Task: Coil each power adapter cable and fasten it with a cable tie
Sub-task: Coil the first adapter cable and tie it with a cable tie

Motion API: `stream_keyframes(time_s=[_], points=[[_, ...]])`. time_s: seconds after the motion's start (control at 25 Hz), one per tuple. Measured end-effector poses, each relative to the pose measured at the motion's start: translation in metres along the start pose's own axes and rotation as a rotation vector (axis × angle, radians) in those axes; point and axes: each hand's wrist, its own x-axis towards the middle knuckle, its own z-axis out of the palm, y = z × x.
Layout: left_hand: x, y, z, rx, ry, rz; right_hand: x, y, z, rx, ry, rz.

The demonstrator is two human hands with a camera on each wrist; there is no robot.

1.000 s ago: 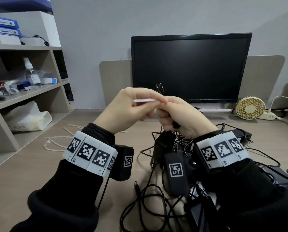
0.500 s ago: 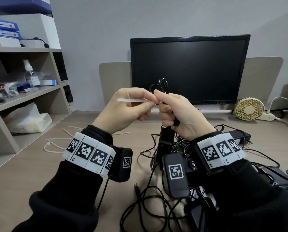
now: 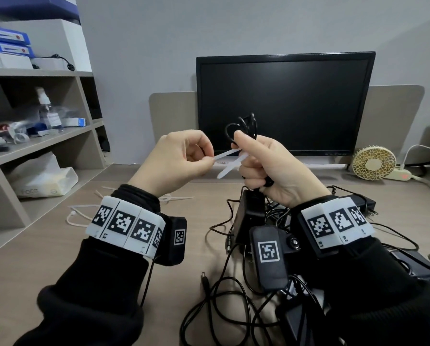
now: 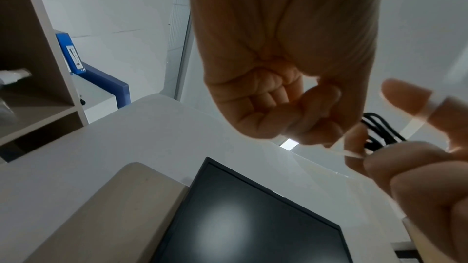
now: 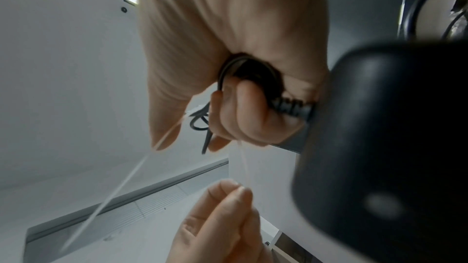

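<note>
My right hand (image 3: 256, 158) is raised before the monitor and grips a coiled black adapter cable (image 3: 244, 123), whose loops stick out above the fist. The cable's black adapter brick (image 3: 250, 213) hangs below that hand. A white cable tie (image 3: 227, 154) lies against the bundle, and my left hand (image 3: 209, 159) pinches one end between thumb and forefinger. The other end slants down and left, free. In the right wrist view the fingers curl round the coil (image 5: 248, 71), with the tie's strands (image 5: 121, 187) running out past them. The left wrist view shows the tie (image 4: 415, 125) crossing a right-hand finger.
A tangle of black cables and adapters (image 3: 234, 308) covers the desk under and right of my hands. Spare white cable ties (image 3: 84, 216) lie at the left. A monitor (image 3: 284, 103) stands behind, a small fan (image 3: 373, 162) to its right, and shelves (image 3: 46, 138) on the left.
My left hand has drawn away to the left with one end of the tie. The tie, held straight before, now shows two tails at the bundle. Both hands have risen slightly.
</note>
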Motion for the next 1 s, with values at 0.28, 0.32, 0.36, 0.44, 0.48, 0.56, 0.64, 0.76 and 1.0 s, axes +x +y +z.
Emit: stream_keyframes(time_s=[0.28,0.32,0.36,0.44,0.48,0.56,0.64,0.76,1.0], points=[[-0.007,0.016,-0.007,-0.126,-0.086,0.008,0.002,-0.003,-0.016,-0.055,0.203,-0.168],[-0.009,0.020,-0.005,-0.149,-0.097,0.041,0.003,0.000,-0.015,-0.112,0.219,-0.197],[-0.009,0.024,-0.003,-0.171,-0.102,0.068,0.004,0.002,-0.013,-0.148,0.224,-0.220],[-0.009,0.028,0.003,-0.191,-0.095,0.102,0.004,0.005,-0.008,-0.188,0.239,-0.259],[-0.009,0.028,0.006,-0.182,-0.082,0.120,0.005,0.006,-0.006,-0.198,0.249,-0.278],[-0.008,0.026,0.011,-0.159,-0.052,0.147,0.004,0.006,-0.002,-0.184,0.252,-0.302],[-0.006,0.023,0.012,-0.152,-0.025,0.163,0.003,0.005,0.000,-0.130,0.243,-0.291],[-0.006,0.021,0.010,-0.173,0.006,0.180,0.002,0.002,0.000,-0.084,0.216,-0.261],[-0.006,0.023,0.013,-0.186,0.004,0.188,0.002,0.003,0.001,-0.092,0.160,-0.235]])
